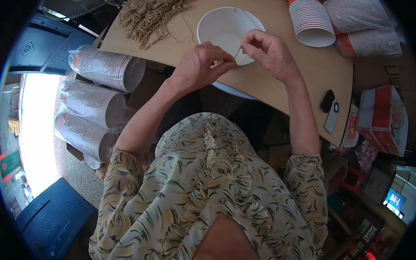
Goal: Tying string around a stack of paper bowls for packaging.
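Observation:
A thin tan string runs between my two hands at the near side of a large white paper tub. My left hand pinches it between thumb and fingertips. My right hand, a little higher, pinches the string between thumb and forefinger. A strand also shows at the tub's far rim, above the right hand. The tub stands upright on the table, its mouth facing up. At the far left of the table lies a tangled bundle of tan strings, with loose ends trailing toward the tub.
A stack of paper tubs lies at the far right beside plastic-wrapped stacks. More wrapped stacks sit left of the table. A phone and a small black object rest near the right edge, beside a red-and-white box.

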A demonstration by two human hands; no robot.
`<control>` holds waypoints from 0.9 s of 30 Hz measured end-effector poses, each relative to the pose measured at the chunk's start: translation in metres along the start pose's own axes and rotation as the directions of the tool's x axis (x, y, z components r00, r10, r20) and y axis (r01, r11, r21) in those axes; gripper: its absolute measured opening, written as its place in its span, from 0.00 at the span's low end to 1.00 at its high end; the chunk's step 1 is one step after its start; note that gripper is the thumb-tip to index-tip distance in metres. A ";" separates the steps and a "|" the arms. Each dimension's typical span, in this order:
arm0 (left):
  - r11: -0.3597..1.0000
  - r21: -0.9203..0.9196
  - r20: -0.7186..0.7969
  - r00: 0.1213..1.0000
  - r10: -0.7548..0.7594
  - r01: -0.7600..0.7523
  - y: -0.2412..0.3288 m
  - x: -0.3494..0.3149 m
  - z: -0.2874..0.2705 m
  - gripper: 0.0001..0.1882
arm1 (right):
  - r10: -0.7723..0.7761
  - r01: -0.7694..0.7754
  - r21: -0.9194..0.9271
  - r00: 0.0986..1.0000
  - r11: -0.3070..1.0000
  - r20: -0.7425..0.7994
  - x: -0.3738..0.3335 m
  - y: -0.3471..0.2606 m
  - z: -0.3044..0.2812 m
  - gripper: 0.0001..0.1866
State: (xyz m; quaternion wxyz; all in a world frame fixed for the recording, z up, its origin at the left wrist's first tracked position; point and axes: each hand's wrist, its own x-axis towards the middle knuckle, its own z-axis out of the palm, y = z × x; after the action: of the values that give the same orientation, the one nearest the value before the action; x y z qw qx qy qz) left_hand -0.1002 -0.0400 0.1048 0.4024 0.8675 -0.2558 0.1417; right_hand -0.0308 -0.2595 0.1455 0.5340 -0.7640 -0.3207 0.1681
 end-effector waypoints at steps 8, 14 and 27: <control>0.959 -0.186 0.101 0.975 -0.200 0.216 0.003 0.014 0.002 0.08 | 0.366 -0.464 -0.195 0.846 0.864 -0.388 -0.055 0.006 0.027 0.12; 0.965 -0.146 0.112 0.973 -0.201 0.216 0.005 0.020 0.009 0.09 | -0.414 -0.174 -0.626 0.613 0.760 -0.673 -0.044 0.055 0.097 0.18; 0.942 -0.145 0.144 0.948 -0.284 0.304 0.003 0.023 0.010 0.10 | -0.334 0.067 -0.437 0.750 0.897 -0.571 -0.062 0.040 0.061 0.08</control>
State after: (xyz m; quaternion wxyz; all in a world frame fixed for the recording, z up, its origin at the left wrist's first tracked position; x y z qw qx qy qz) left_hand -0.0822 -0.0567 0.1106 0.4735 0.8665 -0.1581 0.0055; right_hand -0.1008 -0.2673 0.0809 0.4623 -0.8259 -0.2309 -0.2253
